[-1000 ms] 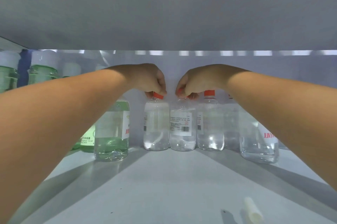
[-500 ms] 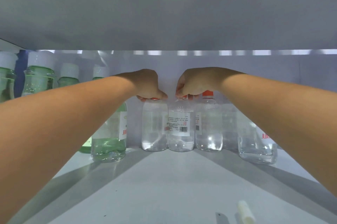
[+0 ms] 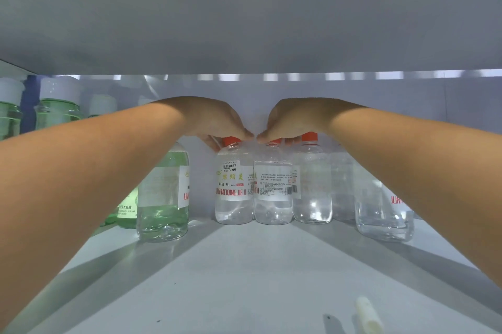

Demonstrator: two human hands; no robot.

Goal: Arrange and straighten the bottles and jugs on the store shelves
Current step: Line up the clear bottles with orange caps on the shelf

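Head view: both hands reach deep to the row at the back of the shelf [image 3: 244, 274], most likely to twist labels forward. The left hand [image 3: 214, 120] curls its fingers over the red cap of the front-labelled clear bottle [image 3: 234, 187] directly beneath them; the right hand [image 3: 292, 120] pinches the cap of the neighbouring barcode-side bottle [image 3: 273, 189]. A third red-capped bottle [image 3: 312, 181] stands just right of its fingers, and a green-tinted bottle [image 3: 163, 192] left of the left hand.
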